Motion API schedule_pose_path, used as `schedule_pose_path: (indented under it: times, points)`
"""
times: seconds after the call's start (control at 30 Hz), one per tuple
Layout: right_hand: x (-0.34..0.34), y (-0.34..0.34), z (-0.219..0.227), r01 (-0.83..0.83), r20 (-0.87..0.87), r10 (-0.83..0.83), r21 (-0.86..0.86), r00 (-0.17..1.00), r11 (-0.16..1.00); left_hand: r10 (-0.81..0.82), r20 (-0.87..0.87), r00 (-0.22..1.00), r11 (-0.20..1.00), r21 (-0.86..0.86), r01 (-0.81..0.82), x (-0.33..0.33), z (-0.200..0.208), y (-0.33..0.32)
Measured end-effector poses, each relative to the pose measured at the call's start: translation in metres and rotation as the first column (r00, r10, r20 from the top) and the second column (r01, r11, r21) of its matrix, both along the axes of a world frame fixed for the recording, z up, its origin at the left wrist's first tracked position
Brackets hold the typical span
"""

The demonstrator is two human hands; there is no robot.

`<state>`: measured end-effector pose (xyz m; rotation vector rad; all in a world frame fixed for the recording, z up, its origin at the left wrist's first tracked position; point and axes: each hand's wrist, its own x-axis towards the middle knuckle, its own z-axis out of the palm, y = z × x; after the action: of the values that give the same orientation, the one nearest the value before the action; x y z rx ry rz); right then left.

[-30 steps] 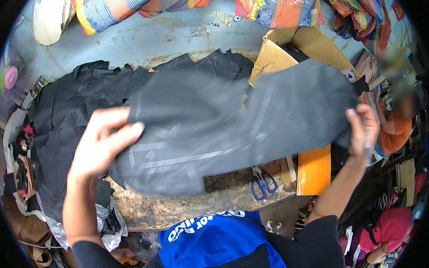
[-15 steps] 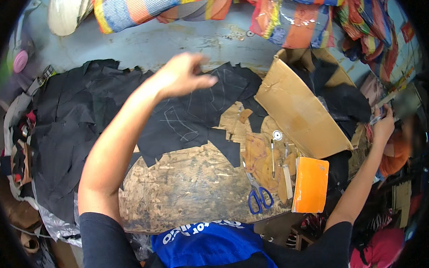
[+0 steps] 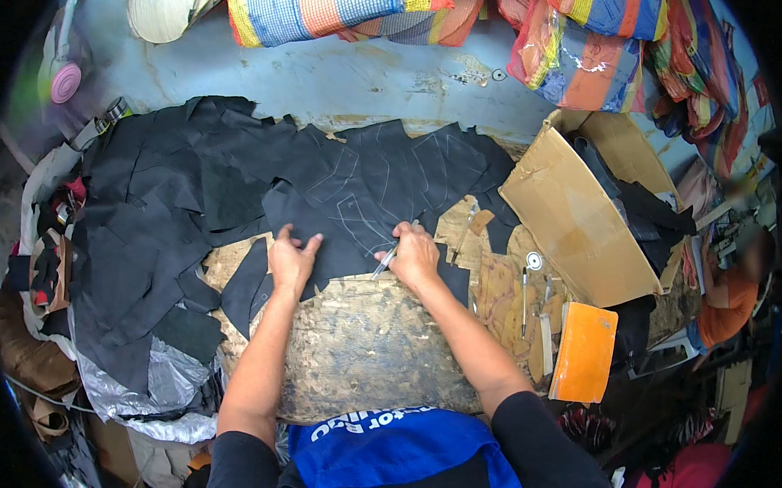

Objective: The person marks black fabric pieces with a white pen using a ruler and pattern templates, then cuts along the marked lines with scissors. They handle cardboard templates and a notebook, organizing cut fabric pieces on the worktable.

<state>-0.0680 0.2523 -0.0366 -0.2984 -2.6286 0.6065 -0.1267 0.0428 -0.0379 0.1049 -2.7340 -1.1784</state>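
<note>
Black leather-like sheet (image 3: 316, 225) with pale outlines drawn on it lies under both hands. My left hand (image 3: 291, 261) rests on its near edge, thumb and fingers apart, holding nothing. My right hand (image 3: 413, 252) is closed around a slim silver pen-like tool (image 3: 384, 263), its tip low over the sheet near a drawn outline. Small black cut pieces (image 3: 246, 285) lie beside my left wrist. Brown pattern pieces (image 3: 496, 283) are spread to the right of my right hand.
A tilted cardboard box (image 3: 582, 214) holding black scraps stands at the right. Near it are an orange notebook (image 3: 584, 351), a pen (image 3: 524, 304) and a white disc (image 3: 533, 260). Black sheets (image 3: 137, 229) heap up at the left. Another person in orange (image 3: 725, 303) is at far right.
My right hand has come from the far right to the sheet, holding the pen-like tool. My left hand has lowered onto the sheet's near edge. The blue-handled scissors no longer show.
</note>
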Motion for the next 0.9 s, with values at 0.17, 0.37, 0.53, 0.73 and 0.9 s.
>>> schedule_pose_path:
  times: [0.17, 0.37, 0.53, 0.73, 0.9]
  points:
    - [-0.003, -0.003, 0.000, -0.078, 0.036, 0.115, -0.539, 0.993, 0.839, -0.041, 0.245, 0.969, 0.652, 0.741, -0.159, -0.024, -0.011, 0.020]
    - [0.082, 0.021, 0.028, -0.151, 0.161, 0.424, -0.777, 0.891, 0.611, -0.064, 0.310, 0.949, 0.464, 0.851, -0.246, -0.033, -0.010, 0.009]
    - [0.114, 0.019, 0.015, 0.041, 0.212, 0.099, -0.570, 0.972, 0.821, -0.117, 0.280, 0.953, 0.454, 0.868, -0.200, -0.024, 0.002, 0.014]
    - [0.099, 0.051, 0.008, 0.184, -0.026, -0.215, -0.424, 0.976, 0.887, -0.019, 0.094, 0.995, 0.497, 0.865, -0.072, 0.044, 0.022, -0.035]
    - [0.034, 0.073, 0.005, 0.360, 0.137, -0.335, -0.261, 0.932, 0.896, -0.041, 0.268, 0.962, 0.575, 0.794, -0.197, 0.111, 0.006, -0.084]
